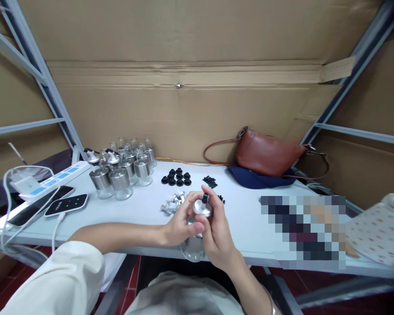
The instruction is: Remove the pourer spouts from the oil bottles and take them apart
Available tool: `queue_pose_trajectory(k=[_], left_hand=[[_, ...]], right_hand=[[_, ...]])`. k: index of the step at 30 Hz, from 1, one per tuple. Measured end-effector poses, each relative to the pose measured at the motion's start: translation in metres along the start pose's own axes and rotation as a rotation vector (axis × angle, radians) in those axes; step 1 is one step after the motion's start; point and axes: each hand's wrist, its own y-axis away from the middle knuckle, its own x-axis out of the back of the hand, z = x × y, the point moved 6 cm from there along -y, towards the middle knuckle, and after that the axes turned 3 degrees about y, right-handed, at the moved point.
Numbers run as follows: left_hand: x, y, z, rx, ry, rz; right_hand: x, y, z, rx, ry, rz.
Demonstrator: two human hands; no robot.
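Note:
Between my hands, at the front edge of the table, is a clear glass bottle (193, 250) tilted away from upright. A silver metal pourer cap (201, 210) with a black tip sits at its top. My left hand (180, 225) is closed around the bottle's neck, its thumb just under the cap. My right hand (218, 234) wraps the cap from the other side, fingers curled over its rim. The palms hide most of the neck, so I cannot tell how the cap is seated. Loose silver pourer parts (172, 203) lie just beyond my left hand.
Several black stoppers (176, 177) and small black pieces (210, 181) lie behind my hands. Glass bottles with metal sleeves (120, 181) stand back left, near a power bank (66, 204) and power strip (57, 179). A brown bag (267, 153) rests on dark-blue cloth (257, 178) back right.

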Motion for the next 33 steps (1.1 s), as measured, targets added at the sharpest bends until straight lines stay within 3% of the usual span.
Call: queue_pose_trajectory(k=[6,12,19,27,33], left_hand=[[0.000,0.000,-0.013,-0.010,0.141,-0.127],[-0.005,0.007,-0.029,0.072,0.001,-0.210],[-0.005,0.008,-0.024,-0.017,-0.137,-0.178],[-0.007,0.010,-0.023,-0.042,-0.153,-0.168],[0.001,0.015,-0.029,0.035,-0.219,-0.050]], right_hand=[[-0.003,-0.001,-0.001,-0.012,-0.084,0.004],[-0.002,0.002,0.008,-0.050,-0.180,0.036],[0.000,-0.004,0.005,-0.140,-0.223,0.075],[0.003,-0.016,-0.003,-0.267,-0.163,0.122],[-0.001,-0.034,-0.007,-0.442,-0.021,0.041]])
